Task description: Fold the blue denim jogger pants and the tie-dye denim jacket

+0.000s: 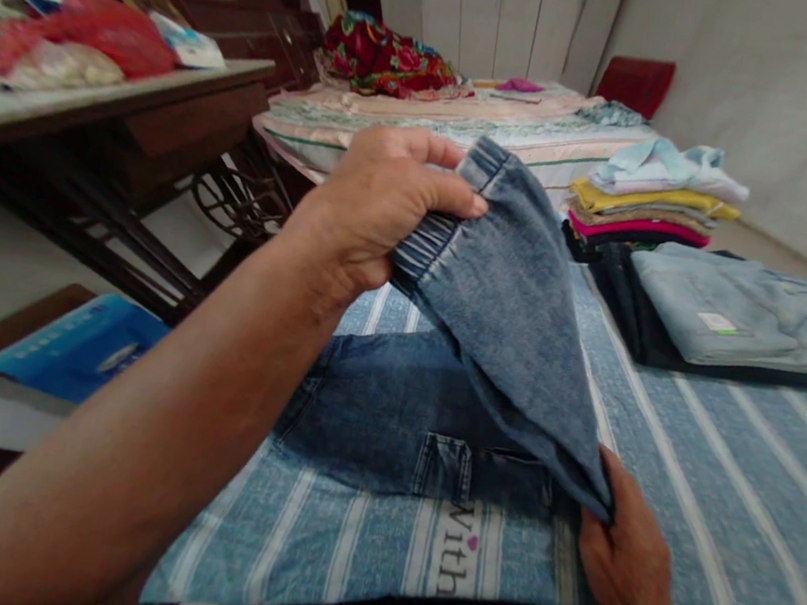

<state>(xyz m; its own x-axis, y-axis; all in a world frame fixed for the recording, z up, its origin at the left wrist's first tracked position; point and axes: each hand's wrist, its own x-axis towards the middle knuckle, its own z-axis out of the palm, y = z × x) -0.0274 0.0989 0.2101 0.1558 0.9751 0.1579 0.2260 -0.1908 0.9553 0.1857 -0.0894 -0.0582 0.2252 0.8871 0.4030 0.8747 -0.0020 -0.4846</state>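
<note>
A pair of blue denim trousers (424,417) lies on a blue-and-white striped blanket (727,472) in front of me. My left hand (380,203) is raised and closed on the elastic cuff of one trouser leg, lifting it up over the rest. My right hand (626,568) is low at the right, closed on the edge of the same lifted leg where it meets the blanket. The lifted leg hangs as a slanted sheet between my two hands and hides part of the trousers below it.
A stack of folded clothes (653,203) and folded jeans (728,311) sit at the back right of the blanket. A dark wooden sewing table (136,111) with bags stands at left, a bed (462,114) behind. A blue box (79,345) lies on the floor.
</note>
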